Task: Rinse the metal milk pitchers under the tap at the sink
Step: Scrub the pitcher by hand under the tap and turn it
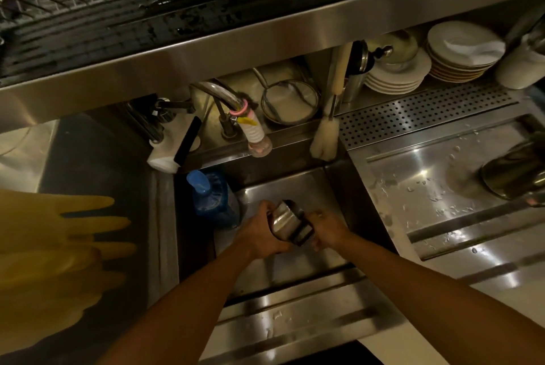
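Two bare forearms reach over the near sink rim [295, 302]. The left hand [259, 234] and right hand [328, 230] both grasp a metal milk pitcher [287, 221], tilted over the basin, near of the tap [256, 134]. A second pitcher [513, 175] lies far right on the bench's wet drainboard [427, 187]. Yellow rubber gloves [53, 246] hang at left.

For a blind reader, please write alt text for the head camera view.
Both hands, left hand and right hand, hold a tilted metal milk pitcher over the steel sink, below the tap. Another pitcher lies on the wet drainboard.
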The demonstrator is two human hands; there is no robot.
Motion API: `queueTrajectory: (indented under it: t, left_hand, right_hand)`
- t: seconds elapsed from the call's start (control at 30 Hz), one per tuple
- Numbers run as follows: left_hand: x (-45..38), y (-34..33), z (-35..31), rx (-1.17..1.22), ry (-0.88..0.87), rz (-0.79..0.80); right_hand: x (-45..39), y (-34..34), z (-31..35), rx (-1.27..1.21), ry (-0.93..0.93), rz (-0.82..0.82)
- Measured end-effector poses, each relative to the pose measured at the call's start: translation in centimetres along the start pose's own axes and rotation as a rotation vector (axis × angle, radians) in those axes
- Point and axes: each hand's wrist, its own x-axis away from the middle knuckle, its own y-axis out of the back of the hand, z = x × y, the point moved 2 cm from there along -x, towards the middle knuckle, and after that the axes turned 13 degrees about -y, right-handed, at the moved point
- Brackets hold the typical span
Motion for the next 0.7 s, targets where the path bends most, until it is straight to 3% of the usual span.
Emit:
queueTrajectory:
  t: [0.1,0.43,0.53,0.7]
  left_hand:
    - [-1.0,-0.3,-1.2,-0.141,0.030,0.066]
    - [-2.6,-0.9,-3.6,-0.783,0.017,0.160]
    - [-2.4,0.2,-3.3,-0.565,0.052,0.130]
    - [-0.7,1.7,-2.6,0.333,0.257,0.007]
  right_hand:
    - [-0.2,1.4,-0.6,-0.029,-0.045,-0.080]
    - [0.4,2.4,-0.9,0.022,-0.126,-0.080]
    - [1.1,2.0,-0.6,-0.025,-0.169,-0.068]
    - [2.4,1.3,1.0,-0.160,-0.131,0.004]
